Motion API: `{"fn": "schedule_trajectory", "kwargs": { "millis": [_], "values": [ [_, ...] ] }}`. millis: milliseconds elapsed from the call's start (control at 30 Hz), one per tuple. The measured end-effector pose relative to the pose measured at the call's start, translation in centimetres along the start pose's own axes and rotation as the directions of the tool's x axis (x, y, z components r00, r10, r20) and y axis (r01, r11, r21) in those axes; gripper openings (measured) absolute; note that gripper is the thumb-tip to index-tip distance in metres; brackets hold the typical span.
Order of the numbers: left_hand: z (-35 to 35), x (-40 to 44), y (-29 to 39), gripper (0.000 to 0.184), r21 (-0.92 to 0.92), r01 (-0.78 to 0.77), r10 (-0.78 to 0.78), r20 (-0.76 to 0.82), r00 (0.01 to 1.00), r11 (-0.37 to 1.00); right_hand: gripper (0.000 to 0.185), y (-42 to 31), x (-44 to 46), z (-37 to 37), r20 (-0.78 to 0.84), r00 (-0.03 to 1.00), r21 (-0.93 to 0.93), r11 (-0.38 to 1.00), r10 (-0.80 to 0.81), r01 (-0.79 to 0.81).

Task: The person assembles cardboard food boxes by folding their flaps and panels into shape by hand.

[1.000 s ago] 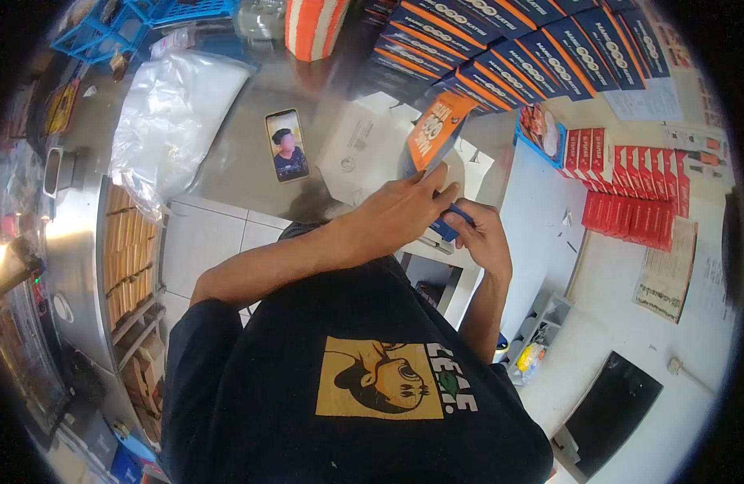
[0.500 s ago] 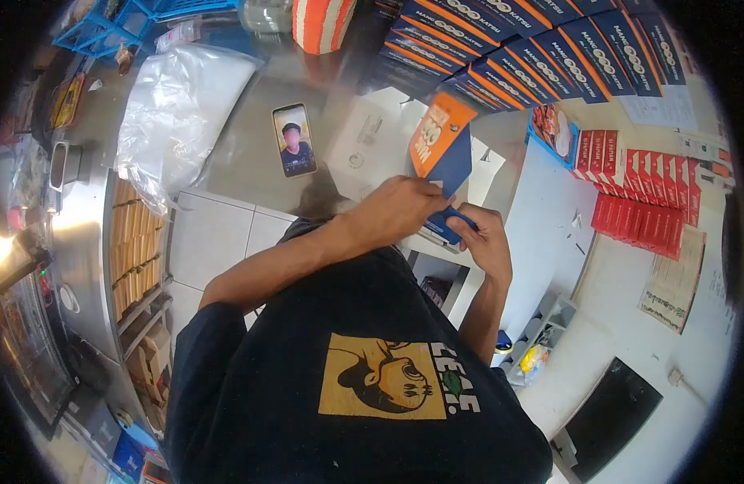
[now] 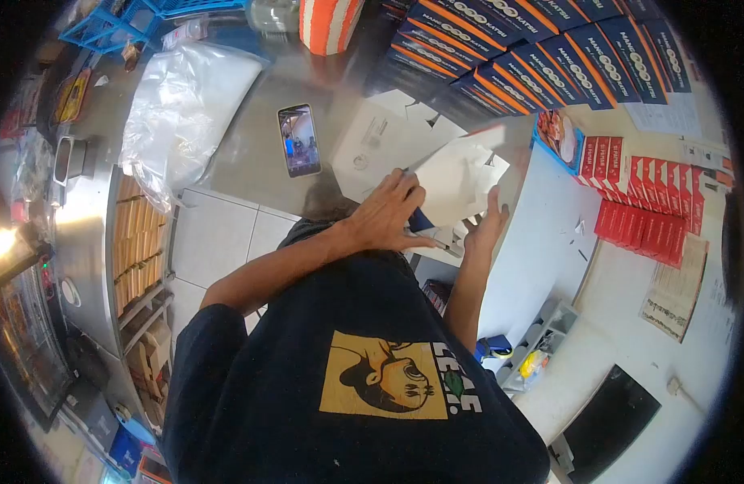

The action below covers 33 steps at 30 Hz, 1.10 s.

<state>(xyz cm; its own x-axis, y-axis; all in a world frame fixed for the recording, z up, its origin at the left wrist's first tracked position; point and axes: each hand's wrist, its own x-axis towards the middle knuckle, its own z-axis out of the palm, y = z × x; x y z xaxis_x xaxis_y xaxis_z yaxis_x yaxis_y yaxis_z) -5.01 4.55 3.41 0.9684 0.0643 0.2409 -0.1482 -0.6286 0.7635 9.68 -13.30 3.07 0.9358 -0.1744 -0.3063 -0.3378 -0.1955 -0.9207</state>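
A folded paper carton lies with its pale inner side up, and a small dark blue part shows beside my left hand. My left hand grips its left edge, with the thumb stretched along the near side. By the carton's right edge is my right hand, its fingers apart and pointing up; whether it touches the edge is unclear. Under the carton, a flat pale card sheet with small print and a round mark rests on the metal counter.
A lit phone, clear plastic bags and an orange-striped container stand or lie on the metal counter. Dark blue cartons are stacked at the back. Red boxes sit at the right. Blue baskets are at upper left.
The carton has turned from its orange and blue outside to its pale inside. My right hand has let go of the blue edge and opened. The phone's picture has changed.
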Motion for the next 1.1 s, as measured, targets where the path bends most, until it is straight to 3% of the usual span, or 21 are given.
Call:
{"fn": "schedule_trajectory", "kwargs": {
  "millis": [33,167,267,367,467,567,633,767,833,867,933,967,1033,1100],
  "values": [
    [0.6,-0.3,-0.8,0.065,0.028,0.002,-0.002,-0.006,1.0,1.0,0.106,-0.3,-0.1,0.1,-0.035,0.974,0.043,0.974,0.226,-0.224],
    [2.4,-0.8,-4.5,0.065,0.123,-0.04,0.054,-0.108,0.993,0.992,0.115,3.7,2.9,-0.9,-0.051,0.971,0.118,0.967,0.233,-0.226],
    [2.6,-1.2,-6.1,0.064,0.035,0.048,-0.049,0.005,0.999,0.998,0.116,5.1,3.8,-0.9,-0.068,0.954,0.186,0.943,0.292,-0.275],
    [3.0,-1.1,-7.6,0.063,0.087,-0.07,0.071,-0.006,0.997,0.994,0.113,7.3,5.2,-1.0,-0.12,0.944,0.161,0.945,0.306,-0.286],
    [2.4,-0.8,-8.1,0.062,0.056,-0.035,0.034,0.017,0.999,0.998,0.102,8.9,6.4,-1.2,-0.085,0.923,0.131,0.922,0.376,-0.364],
    [1.9,-0.1,-8.5,0.061,0.008,0.069,-0.069,0.159,0.985,0.998,0.086,10.0,6.9,-1.5,0.042,0.907,0.059,0.905,0.42,-0.422],
    [3.7,-0.6,-10.0,0.059,0.179,-0.021,0.019,0.008,1.0,0.984,0.071,12.8,8.0,-1.8,0.091,0.938,0.247,0.905,0.334,-0.346],
    [4.9,-0.4,-11.4,0.054,0.233,-0.166,0.187,-0.073,0.98,0.958,0.065,13.1,7.2,-1.4,0.054,0.963,0.243,0.932,0.265,-0.27],
    [4.5,0.0,-10.6,0.049,0.081,-0.053,0.05,0.037,0.998,0.995,0.058,12.5,6.4,-1.4,0.105,0.987,0.109,0.985,0.121,-0.132],
    [4.4,0.3,-10.3,0.049,0.081,-0.052,0.049,0.036,0.998,0.995,0.058,12.4,6.0,-1.4,0.106,0.987,0.108,0.985,0.12,-0.131],
    [4.6,0.9,-10.1,0.05,0.073,-0.01,0.001,0.134,0.991,0.997,0.053,12.7,5.8,-1.8,0.153,0.987,-0.023,0.999,-0.038,0.042],
    [4.7,1.0,-10.1,0.05,0.072,-0.013,0.003,0.132,0.991,0.997,0.053,12.9,5.6,-1.9,0.153,0.987,-0.023,0.999,-0.042,0.046],
    [5.7,0.9,-10.7,0.05,0.088,-0.024,0.012,0.136,0.991,0.996,0.055,12.5,4.1,-1.3,0.244,0.943,-0.229,0.931,-0.228,0.284],
    [6.6,0.7,-10.8,0.049,0.143,-0.048,0.036,0.08,0.996,0.989,0.056,11.8,2.7,-0.6,0.271,0.942,-0.324,0.902,-0.199,0.284]
  ]
}}
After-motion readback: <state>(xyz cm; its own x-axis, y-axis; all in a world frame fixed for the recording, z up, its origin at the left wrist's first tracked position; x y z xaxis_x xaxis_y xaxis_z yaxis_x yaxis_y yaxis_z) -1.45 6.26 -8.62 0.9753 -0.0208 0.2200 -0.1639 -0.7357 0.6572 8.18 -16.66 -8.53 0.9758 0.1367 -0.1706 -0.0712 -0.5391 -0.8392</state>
